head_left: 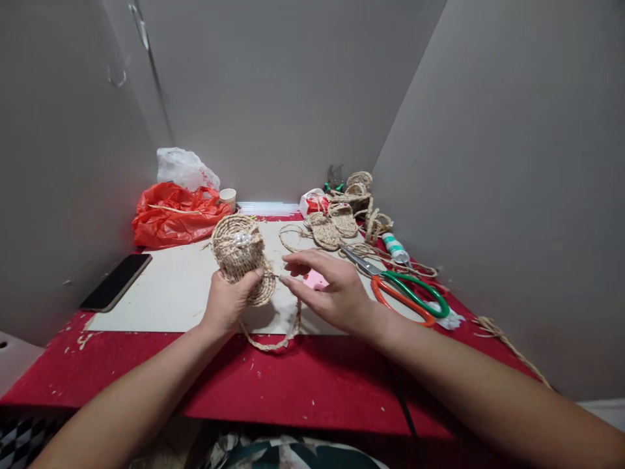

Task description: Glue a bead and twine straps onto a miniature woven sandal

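While the left hand [225, 303] is closed around a small woven straw sandal [240, 251], holding it upright over the white board [161, 293] on the red surface [293, 384], the right hand [332, 293] reaches toward it with fingers outstretched. Its fingertips meet a thin strand [275, 277] beside the sandal; I cannot tell whether they grip it.

Rough woven straw sandal [241, 251], glossy plastic-handled metal scissors [400, 290], matt red cloth tabletop [312, 384].
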Tool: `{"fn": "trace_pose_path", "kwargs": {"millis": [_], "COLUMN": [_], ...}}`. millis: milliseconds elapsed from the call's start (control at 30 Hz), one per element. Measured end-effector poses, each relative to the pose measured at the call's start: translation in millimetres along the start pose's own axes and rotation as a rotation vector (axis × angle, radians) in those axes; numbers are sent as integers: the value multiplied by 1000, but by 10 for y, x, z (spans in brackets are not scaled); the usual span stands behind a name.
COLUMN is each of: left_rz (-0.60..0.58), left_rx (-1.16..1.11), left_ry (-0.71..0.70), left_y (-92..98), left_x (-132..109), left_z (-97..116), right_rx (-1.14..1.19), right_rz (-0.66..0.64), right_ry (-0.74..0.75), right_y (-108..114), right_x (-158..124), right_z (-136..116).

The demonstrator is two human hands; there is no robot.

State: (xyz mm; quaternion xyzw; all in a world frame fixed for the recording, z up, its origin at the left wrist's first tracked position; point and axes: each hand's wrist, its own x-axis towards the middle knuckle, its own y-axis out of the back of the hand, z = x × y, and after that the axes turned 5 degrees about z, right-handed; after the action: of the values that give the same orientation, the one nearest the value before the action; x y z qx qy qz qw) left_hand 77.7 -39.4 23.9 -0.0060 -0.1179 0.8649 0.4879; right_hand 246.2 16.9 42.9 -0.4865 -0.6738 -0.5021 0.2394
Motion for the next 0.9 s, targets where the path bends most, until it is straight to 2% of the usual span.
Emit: {"fn": "trace_pose_path", "kwargs": {"millis": [367,700,900], "left_rz": [-12,2,36], "left_rx": [138,253,342], "left_ry": [-38,-64,-116], "left_y": [-32,-57,-92], "left_x": [-54,-103,-121], "left_z": [18,-21,-8], "right_rx": [-342,-408,-286], "right_rz": [-85,-121,-106], "right_ry": [260,275,144], "right_y": [-36,-95,-163], "right_x": [-66,-109,-120], "right_z": [-36,8,56]}}
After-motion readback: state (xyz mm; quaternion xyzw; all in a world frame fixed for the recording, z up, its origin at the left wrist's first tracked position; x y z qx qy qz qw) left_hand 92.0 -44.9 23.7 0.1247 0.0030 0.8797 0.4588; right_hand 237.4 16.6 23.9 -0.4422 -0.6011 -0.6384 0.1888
